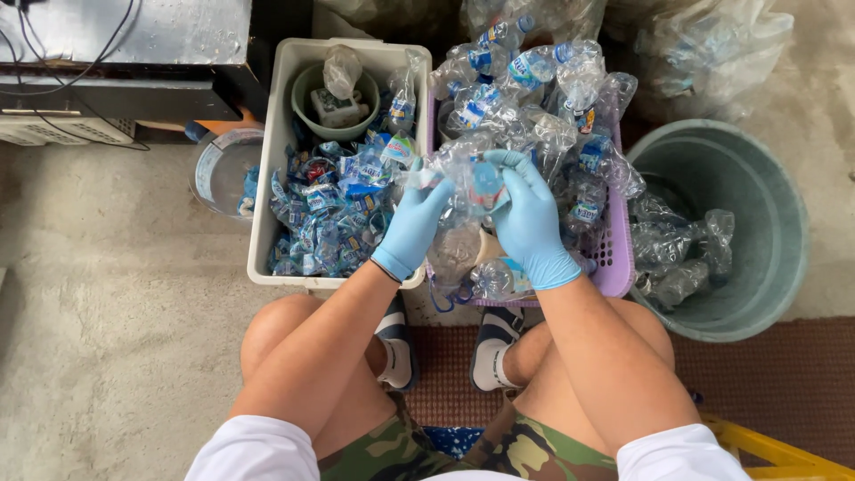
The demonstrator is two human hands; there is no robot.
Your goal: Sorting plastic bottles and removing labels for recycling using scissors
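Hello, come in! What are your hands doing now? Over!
Both gloved hands, left and right, grip one clear bottle. Its blue label partly off. Purple basket of bottles beneath, nothing blocking.

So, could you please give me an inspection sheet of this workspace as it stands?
Surface: rough concrete floor; brown mat underfoot.
Job's things: crushed clear bottle held in both hands; purple basket heaped with bottles; white bin full of blue labels; grey bucket holding stripped bottles.
Clutter: green bowl in the bin; clear tub beside it.
Grippers: left hand and right hand, blue-gloved, both gripping the bottle.
Cables: black wires on a metal box.
Surroundings: bags of bottles behind.
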